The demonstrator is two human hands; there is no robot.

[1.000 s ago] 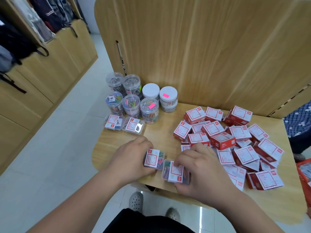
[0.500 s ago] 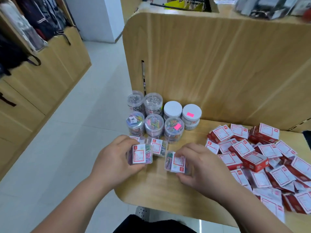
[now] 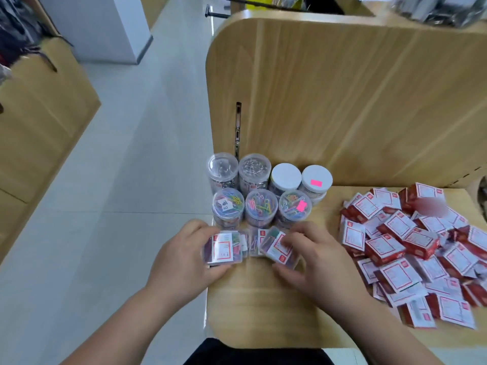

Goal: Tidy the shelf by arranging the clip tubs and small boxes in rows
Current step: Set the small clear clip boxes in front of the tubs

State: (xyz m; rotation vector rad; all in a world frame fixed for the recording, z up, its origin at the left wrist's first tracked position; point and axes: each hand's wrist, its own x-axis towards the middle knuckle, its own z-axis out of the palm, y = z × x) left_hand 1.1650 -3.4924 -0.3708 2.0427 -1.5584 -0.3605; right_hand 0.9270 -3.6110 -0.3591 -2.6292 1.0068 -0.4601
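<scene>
L hand comes in from lower left, forearm angled up & to the right, back of hand to the camera. Its fingers curl over the far edge of a clear clip box w/ a red-framed label, thumb under the near edge, so it grips the box betw. thumb & fingers. That box sits at the left edge of the wooden shelf, label up; can't tell if it rests on the wood or is lifted. R hand mirrors it from lower right, wrist bent inward. It pinches a second clip box, fingers on the far side & thumb on the near side, and this box is tilted w/ its label facing up-left. Betw. the two lies a third clear box, partly hidden & blurred. Just behind the boxes stand the clip tubs in 2 rows: front row of 3 w/ coloured clips, back row of 4 against the upright wood panel, 2 w/ clear lids, 2 w/ white lids. Well to the right, a loose heap of small red boxes w/ white labels lies jumbled on the shelf, apart from both hands.
</scene>
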